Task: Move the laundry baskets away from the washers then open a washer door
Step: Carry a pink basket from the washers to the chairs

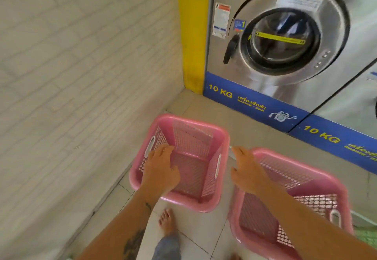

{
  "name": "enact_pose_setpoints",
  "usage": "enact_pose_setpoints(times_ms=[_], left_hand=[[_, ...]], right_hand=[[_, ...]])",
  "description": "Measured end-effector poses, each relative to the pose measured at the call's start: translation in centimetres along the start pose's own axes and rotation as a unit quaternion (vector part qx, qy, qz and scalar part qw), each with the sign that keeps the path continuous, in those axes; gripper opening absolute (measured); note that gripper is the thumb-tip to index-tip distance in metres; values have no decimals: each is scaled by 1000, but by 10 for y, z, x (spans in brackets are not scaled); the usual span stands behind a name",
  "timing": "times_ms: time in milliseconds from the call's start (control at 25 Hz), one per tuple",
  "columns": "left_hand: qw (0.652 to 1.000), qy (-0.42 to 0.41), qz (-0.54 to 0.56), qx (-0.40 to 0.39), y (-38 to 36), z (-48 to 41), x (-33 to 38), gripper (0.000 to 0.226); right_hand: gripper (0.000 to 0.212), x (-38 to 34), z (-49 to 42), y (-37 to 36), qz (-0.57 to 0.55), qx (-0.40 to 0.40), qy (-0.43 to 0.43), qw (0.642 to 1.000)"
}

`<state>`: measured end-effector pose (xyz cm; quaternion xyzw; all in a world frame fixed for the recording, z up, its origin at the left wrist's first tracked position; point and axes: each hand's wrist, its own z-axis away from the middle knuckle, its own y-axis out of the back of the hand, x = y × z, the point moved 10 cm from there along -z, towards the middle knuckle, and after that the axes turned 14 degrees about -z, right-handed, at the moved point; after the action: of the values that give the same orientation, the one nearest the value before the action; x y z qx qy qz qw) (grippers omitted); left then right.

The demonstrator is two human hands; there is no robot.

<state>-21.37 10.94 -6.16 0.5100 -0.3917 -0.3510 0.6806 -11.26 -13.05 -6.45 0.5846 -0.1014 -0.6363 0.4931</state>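
Two empty pink laundry baskets stand on the tiled floor in front of steel washers. The left basket (pixel 191 129) is near the wall corner; the right basket (pixel 306 170) sits beside it, closer to me. My left hand (pixel 161 168) hovers flat over the left basket's inside, fingers spread, holding nothing. My right hand (pixel 247 170) reaches over the right basket's near-left rim, fingers apart, gripping nothing. The washer door (pixel 285 37) is round, glass-fronted and closed, with a dark handle (pixel 231 48) on its left side.
A white brick-pattern wall (pixel 81 76) runs along the left, with a yellow strip (pixel 192 31) at the corner. A second washer (pixel 359 96) stands at the right. My bare foot (pixel 167 222) is on the floor tiles behind the baskets. Something green (pixel 367 236) lies at the right edge.
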Motion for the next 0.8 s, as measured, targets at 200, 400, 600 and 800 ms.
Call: enact_pose_setpoints(times_ms=[200,400,600,800], left_hand=[[995,-47,-82,-17,-70,-89,-63,78],[989,-72,-128,-35,-134,-165,-114,86],[985,-87,-142,-39,-186,-207,-140,96],[986,-120,-119,-8,-212,-215,-153,95]], right_hand=[[66,41,-75,-74,41,7,-82,996],[81,92,-125,-126,47,50,-163,984],[86,132,-146,-161,26,104,-202,973],[101,140,-148,-170,77,136,-177,972]])
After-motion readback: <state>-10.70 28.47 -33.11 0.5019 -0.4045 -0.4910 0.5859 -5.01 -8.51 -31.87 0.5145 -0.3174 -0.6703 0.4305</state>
